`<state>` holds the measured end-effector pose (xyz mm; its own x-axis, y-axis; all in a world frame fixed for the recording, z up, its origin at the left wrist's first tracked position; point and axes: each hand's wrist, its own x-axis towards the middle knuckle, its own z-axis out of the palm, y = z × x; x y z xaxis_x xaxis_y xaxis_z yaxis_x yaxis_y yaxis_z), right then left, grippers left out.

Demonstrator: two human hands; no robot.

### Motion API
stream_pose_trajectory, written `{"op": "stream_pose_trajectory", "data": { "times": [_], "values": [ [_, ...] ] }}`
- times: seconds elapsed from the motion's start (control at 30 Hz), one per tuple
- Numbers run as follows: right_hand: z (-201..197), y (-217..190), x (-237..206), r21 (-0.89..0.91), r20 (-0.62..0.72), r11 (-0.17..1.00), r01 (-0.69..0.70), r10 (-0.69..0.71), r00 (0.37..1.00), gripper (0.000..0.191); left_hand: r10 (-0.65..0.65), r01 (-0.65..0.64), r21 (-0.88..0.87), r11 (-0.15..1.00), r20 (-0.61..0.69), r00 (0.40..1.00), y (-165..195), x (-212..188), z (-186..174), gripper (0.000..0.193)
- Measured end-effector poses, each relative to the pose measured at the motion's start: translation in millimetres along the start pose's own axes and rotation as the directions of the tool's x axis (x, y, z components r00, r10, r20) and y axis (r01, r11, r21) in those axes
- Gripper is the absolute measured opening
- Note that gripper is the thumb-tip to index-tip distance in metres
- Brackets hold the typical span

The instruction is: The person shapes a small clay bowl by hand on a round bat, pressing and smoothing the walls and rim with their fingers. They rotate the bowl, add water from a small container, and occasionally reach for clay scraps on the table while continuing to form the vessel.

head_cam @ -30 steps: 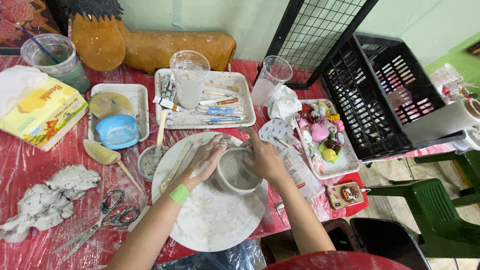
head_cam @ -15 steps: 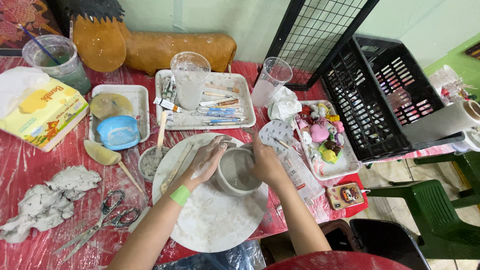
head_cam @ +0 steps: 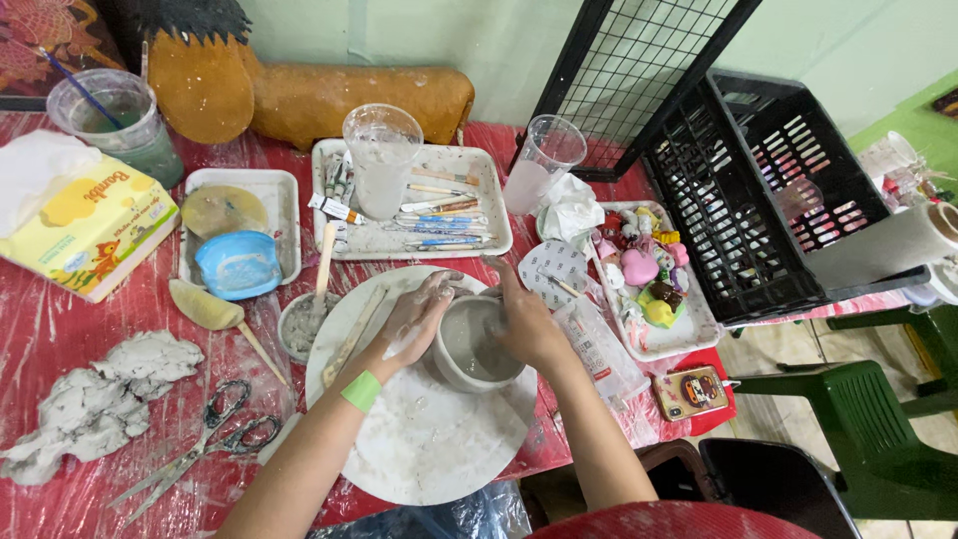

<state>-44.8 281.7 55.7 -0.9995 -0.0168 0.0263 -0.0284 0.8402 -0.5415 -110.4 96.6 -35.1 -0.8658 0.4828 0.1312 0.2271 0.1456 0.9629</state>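
- I have both hands on the grey clay bowl [head_cam: 474, 344], which sits on the round white board [head_cam: 419, 439] near the table's front edge, in the board's upper right part.
- My left hand [head_cam: 414, 317] lies against the bowl's left wall, fingers held together and curved along the rim, smeared with wet clay; a green wristband [head_cam: 361, 391] circles that wrist.
- My right hand [head_cam: 524, 324] cups the bowl's right side, fingers pressed together against the wall, the index finger stretched forward past the rim.
- A flat wooden stick [head_cam: 351, 337] rests across the board's left edge, just beside my left hand.
- Left of the board, a small clay-filled dish [head_cam: 299, 329] holds a wooden tool standing at a tilt.
- Scissors [head_cam: 215, 439] lie on the red plastic sheet [head_cam: 40, 329] near a lump of raw grey clay [head_cam: 95, 404].
- Behind the bowl, a white tray [head_cam: 489, 215] carries brushes and a clear cup [head_cam: 382, 160].
- A second tray holds a blue bowl [head_cam: 238, 265].
- To the right, a tray of small coloured figures [head_cam: 644, 284] sits beside a black crate [head_cam: 768, 200].
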Motion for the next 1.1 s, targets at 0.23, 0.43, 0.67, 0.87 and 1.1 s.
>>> {"op": "stream_pose_trajectory", "data": {
  "times": [0.23, 0.43, 0.67, 0.87, 1.1],
  "values": [
    [8.2, -5.4, 4.9, -0.126, -0.026, 0.969, -0.212, 0.21, 0.977, 0.075, -0.028, 0.032, -0.081, 0.996, 0.043, 0.999, -3.7, -1.9, 0.8, 0.049],
    [11.2, -2.3, -22.9, -0.041, -0.048, 0.966, -0.256, 0.254, 0.966, 0.09, -0.007, 0.008, -0.047, 0.999, 0.036, 0.999, -6.1, -1.2, 0.9, 0.049],
    [18.5, -3.6, 3.6, -0.185, -0.118, 0.943, -0.275, 0.257, 0.959, 0.078, -0.037, 0.038, -0.017, 0.999, 0.051, 0.998, -2.5, -3.5, -0.3, 0.048],
    [16.0, 2.7, -14.6, -0.222, -0.08, 0.963, -0.153, 0.138, 0.987, 0.083, -0.036, 0.035, 0.008, 0.999, 0.036, 0.999, -0.2, -4.3, -0.4, 0.048],
    [-1.9, 5.4, -16.0, -0.017, -0.094, 0.986, -0.165, 0.163, 0.982, 0.07, -0.03, 0.033, -0.052, 0.998, 0.046, 0.998, 2.6, -5.8, -1.2, 0.047]
  ]
}}
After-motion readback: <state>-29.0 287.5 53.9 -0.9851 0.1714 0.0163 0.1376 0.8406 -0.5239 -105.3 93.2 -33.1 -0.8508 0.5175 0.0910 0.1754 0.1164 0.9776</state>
